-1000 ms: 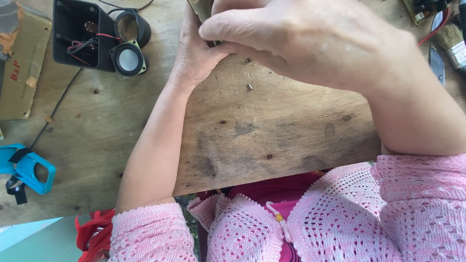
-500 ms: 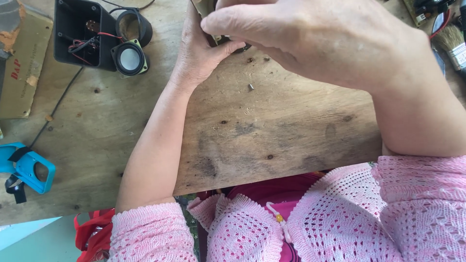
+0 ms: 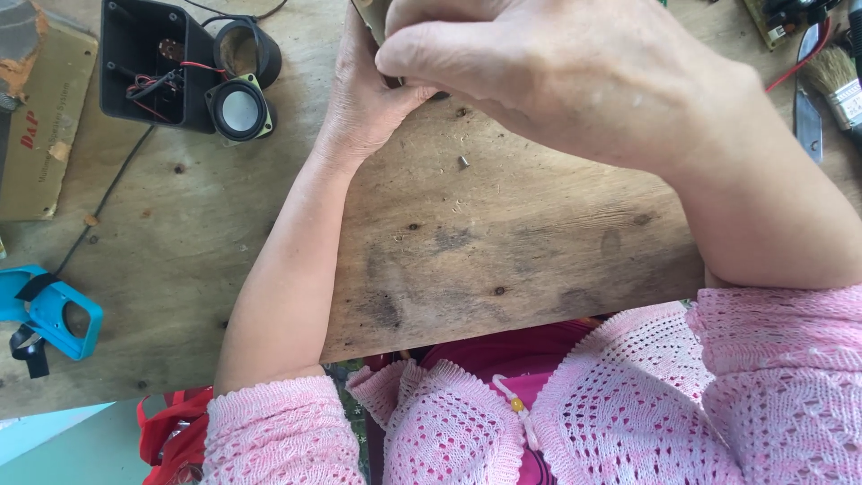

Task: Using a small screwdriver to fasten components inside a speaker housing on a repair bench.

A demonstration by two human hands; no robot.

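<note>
both hands up at the far edge of the wooden counter (image 3: pixel 503 242), pressed together over a small dark piece (image 3: pixel 415 83) that is mostly hidden. right hand (image 3: pixel 575 85) arched on top, fingers curled down, thumb tip pushed against the piece; grip narrow, pinched on it as far as can be seen. left hand (image 3: pixel 364 99) cupped at the near left side of the same piece, palm touching the right thumb; cannot tell how its fingers close, since the right hand covers them. a greenish-brown flat edge (image 3: pixel 370 16) poking out just above the left hand, cut off by the frame.

a tiny metal screw (image 3: pixel 464 163) lying loose on the board, just below the hands, apart from both. further left, a black plastic housing (image 3: pixel 148 63) with red and black wires inside, and a small round speaker (image 3: pixel 238 110) leaning against its right side, a dark cup-shaped part (image 3: pixel 247 49) right behind it. a brown cardboard box (image 3: pixel 40 126) at the far left edge. a blue plastic tool (image 3: pixel 49 314) with a black strap near the lower left. at the far right, a flat metal blade (image 3: pixel 808 112) and a bristle brush (image 3: pixel 835 85) side by side, well apart from the hands. pink knitted sleeves (image 3: pixel 790 377) on both arms at the bottom.
</note>
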